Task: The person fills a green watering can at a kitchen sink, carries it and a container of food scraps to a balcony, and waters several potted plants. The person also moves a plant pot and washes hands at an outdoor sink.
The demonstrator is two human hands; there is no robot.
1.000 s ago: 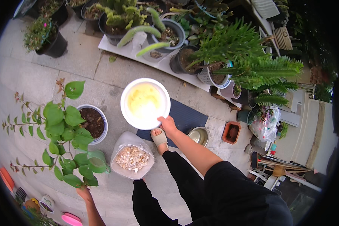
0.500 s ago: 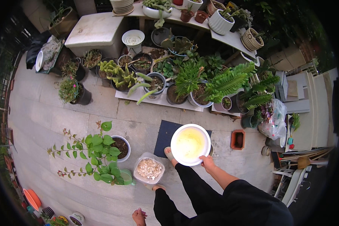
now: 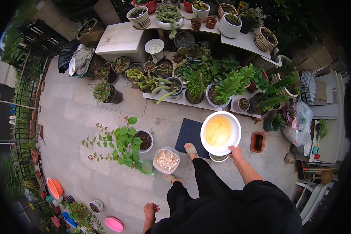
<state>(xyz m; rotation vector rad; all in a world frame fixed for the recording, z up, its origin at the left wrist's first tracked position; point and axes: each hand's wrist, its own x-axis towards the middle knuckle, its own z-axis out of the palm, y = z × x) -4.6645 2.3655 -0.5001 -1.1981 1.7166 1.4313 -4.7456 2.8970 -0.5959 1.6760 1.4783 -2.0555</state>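
My right hand [image 3: 235,153] grips the near right rim of a white plastic basin [image 3: 238,128], thumb over the edge. The basin's bottom is stained yellow-brown, and it is tipped so its inside faces up. Partly hidden beneath it, a round pale container [image 3: 219,158] shows its rim. My left hand [image 3: 151,210] hangs low with loosely bent fingers apart and nothing in it. Near my feet stands a clear plastic tub [image 3: 167,160] of whitish-brown broken pieces. Beside that are a green translucent cup [image 3: 146,167] and a white pot [image 3: 145,141] with a leafy plant.
A dark mat [image 3: 188,134] lies under my front foot. To the right stand an empty terracotta planter [image 3: 257,142] and a clear plastic bag [image 3: 299,123]. Many potted plants line the far side, with a white shelf [image 3: 243,42] behind them. A pink basin [image 3: 114,224] sits at lower left.
The view has swung left, so the scene sits farther right. The basin, still in my right hand, has shifted slightly, uncovering more of the container beneath. My left hand stays low and holds nothing.
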